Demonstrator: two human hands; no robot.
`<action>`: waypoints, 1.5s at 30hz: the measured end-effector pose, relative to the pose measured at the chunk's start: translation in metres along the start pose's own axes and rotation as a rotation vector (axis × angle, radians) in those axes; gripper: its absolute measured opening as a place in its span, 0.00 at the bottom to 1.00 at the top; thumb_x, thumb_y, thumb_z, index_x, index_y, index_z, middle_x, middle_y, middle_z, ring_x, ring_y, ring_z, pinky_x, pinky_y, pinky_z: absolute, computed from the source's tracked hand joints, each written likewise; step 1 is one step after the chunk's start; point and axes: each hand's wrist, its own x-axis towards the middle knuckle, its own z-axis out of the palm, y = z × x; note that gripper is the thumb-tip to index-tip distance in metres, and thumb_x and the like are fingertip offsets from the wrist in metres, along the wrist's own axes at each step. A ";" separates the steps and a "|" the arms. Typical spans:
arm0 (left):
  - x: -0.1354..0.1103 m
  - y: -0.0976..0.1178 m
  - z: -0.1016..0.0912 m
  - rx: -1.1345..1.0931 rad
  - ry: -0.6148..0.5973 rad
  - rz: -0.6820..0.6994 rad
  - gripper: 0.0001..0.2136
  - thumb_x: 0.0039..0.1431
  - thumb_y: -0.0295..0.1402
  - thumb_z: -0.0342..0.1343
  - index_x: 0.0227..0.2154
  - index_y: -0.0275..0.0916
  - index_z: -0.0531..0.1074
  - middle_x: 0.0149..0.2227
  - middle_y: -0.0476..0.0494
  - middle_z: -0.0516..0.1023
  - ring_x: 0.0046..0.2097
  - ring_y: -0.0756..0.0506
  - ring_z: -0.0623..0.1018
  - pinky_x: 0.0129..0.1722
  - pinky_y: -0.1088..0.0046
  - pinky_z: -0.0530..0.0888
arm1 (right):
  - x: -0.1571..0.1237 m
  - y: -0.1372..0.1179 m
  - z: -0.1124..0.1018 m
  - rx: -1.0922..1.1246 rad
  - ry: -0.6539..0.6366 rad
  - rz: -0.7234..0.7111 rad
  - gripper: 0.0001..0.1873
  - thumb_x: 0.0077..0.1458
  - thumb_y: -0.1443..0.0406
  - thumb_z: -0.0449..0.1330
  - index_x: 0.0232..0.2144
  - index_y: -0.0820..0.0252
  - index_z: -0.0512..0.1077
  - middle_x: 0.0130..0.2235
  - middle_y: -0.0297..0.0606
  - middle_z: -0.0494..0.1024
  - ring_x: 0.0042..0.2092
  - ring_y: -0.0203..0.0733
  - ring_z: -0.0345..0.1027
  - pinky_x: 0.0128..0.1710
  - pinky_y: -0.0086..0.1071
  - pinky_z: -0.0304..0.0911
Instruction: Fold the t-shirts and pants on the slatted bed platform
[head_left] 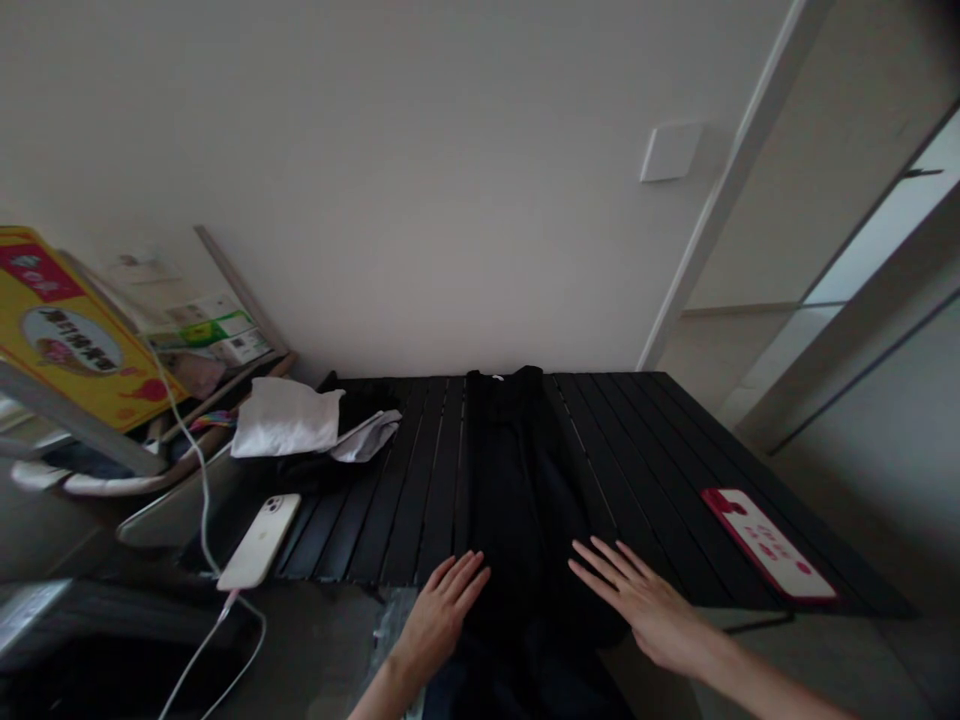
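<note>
Black trousers [506,480] lie lengthwise on a dark slatted table [622,450], waistband at the far edge and legs toward me, the near end hanging over the front edge. At the left side of the cloth is my left hand [444,605], fingers stretched out. Over on the right side, my right hand [637,600] has its fingers spread and lies beside or on the other leg's edge. Neither hand grips anything. Contact with the dark fabric is hard to make out in the dim light.
A white phone [259,543] with a charging cable [205,500] lies at the table's left front. Folded clothes [289,418] sit behind it. At the right rests a red-edged phone case [770,545]. A yellow box [82,330] stands far left; the wall [450,200] borders the back.
</note>
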 end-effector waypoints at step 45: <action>-0.002 -0.001 0.002 0.166 0.024 0.019 0.40 0.50 0.12 0.42 0.66 0.46 0.46 0.68 0.48 0.52 0.67 0.45 0.54 0.63 0.60 0.57 | -0.006 0.005 0.009 -0.170 0.148 -0.181 0.54 0.41 0.86 0.44 0.65 0.38 0.43 0.68 0.28 0.48 0.67 0.45 0.44 0.62 0.52 0.51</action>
